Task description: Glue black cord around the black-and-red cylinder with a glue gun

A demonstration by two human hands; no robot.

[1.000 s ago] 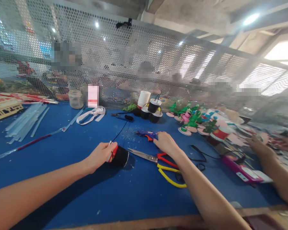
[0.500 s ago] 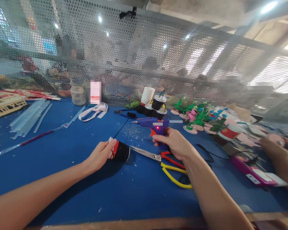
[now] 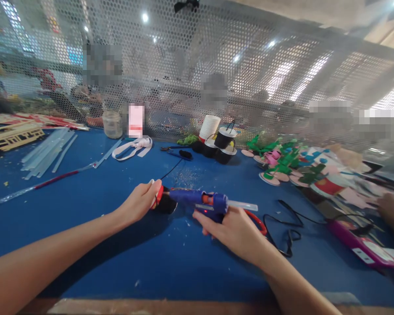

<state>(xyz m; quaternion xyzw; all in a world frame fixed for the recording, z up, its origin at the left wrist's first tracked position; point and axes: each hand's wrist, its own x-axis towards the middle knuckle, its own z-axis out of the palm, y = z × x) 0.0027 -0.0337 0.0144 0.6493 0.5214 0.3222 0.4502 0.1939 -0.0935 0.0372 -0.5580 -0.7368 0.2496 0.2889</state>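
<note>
Cup (image 3: 167,204) pinched in our left fingers (image 3: 154,189), over surface (image 3: 184,271). Right fingers (image 3: 206,220) wrap glue gun (image 3: 187,197), nozzle (image 3: 166,192) by cup, contact unclear. Right-hand slip could burn our left fingers.

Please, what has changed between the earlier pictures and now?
The right hand has lifted the blue glue gun from the table and moved it left, its nozzle now at the black cup; contact is unclear. The left hand still holds this cup. The white ribbon and purple power strip stayed.

Glue gun (image 3: 188,196) right of cup (image 3: 167,205), pots (image 3: 223,138) behind, sticks (image 3: 45,154) on table (image 3: 144,271) at left, power strip (image 3: 361,245) at right
</note>
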